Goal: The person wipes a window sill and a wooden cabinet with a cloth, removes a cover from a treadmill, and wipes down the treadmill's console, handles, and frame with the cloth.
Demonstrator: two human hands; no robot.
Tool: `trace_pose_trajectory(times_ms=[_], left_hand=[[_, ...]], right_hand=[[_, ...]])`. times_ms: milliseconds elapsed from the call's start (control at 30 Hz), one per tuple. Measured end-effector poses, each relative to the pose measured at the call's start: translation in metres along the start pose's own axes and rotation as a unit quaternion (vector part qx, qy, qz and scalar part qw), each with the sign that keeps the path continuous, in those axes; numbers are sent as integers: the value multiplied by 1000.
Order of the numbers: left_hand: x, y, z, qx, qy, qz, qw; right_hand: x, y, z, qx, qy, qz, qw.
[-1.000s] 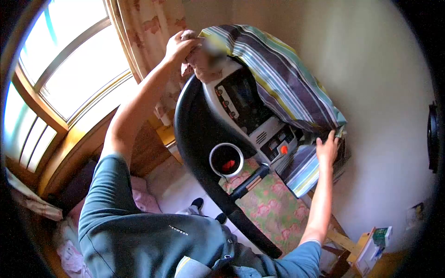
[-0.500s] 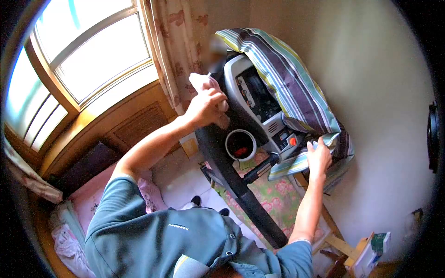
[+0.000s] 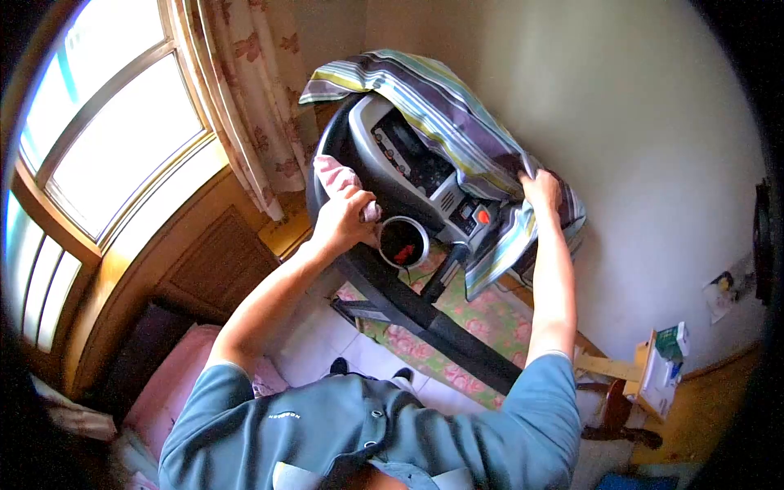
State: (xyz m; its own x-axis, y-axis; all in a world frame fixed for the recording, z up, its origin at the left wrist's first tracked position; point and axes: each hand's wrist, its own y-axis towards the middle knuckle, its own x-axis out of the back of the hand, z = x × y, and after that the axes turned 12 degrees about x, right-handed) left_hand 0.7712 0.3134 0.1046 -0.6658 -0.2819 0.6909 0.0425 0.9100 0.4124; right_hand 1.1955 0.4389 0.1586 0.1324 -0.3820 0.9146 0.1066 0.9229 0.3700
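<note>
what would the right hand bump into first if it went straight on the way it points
Most likely the striped cover: the right hand already grips it, and more fabric lies just ahead. The wall seems to come after, though depth is unclear.

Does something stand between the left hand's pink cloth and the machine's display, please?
Nothing loose is visible between cloth and display, only black body and grey frame. The striped cover lies along the display's far edge.
</note>
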Motion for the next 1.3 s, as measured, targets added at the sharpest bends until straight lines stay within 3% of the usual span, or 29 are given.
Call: trace_pose_trajectory(times_ms=[67,100,167,200,267,333,533,767,867,933,1100,1133,1233,1267,1300], left_hand=[[-6,-1,9,-20,9,-19,1000],[-7,-3,12,-41,17,-33,998],[-3,-4,6,-41,32,-31,998],[-2,-5,2,-35,28,-34,998],[-13,-2,10,-37,16,-67,997],[-15,-4,7,-32,55,-84,994],[-17,-3,-10,30,54,-95,994],[-21,0,-12,74,61,-107,990],[-22,0,-11,64,14,-112,992],[-37,6,20,129,-124,-70,981],[-34,6,-14,131,-211,-107,963],[-36,4,-13,188,-313,-71,928],[-36,3,-43,208,-458,-83,860],[-37,5,-48,228,-478,-78,845],[-37,3,-60,220,-531,-60,816]], right_hand=[[3,13,-18,-113,287,-12,951],[-3,24,-42,-123,373,-101,914],[1,57,-101,-187,605,-180,752],[14,65,-127,-166,698,-232,657],[59,75,-169,-141,766,-252,574],[107,71,-224,-127,769,-299,550],[187,-43,-399,-124,717,-375,575],[196,-257,-566,-252,616,-417,619],[190,-334,-606,-312,577,-420,627],[183,-374,-619,-350,557,-411,631],[150,-423,-643,-418,524,-338,661],[140,-425,-645,-425,519,-310,674],[84,-402,-632,-423,475,-165,754],[61,-380,-591,-487,396,-159,761],[54,-363,-540,-422,425,-126,791]])
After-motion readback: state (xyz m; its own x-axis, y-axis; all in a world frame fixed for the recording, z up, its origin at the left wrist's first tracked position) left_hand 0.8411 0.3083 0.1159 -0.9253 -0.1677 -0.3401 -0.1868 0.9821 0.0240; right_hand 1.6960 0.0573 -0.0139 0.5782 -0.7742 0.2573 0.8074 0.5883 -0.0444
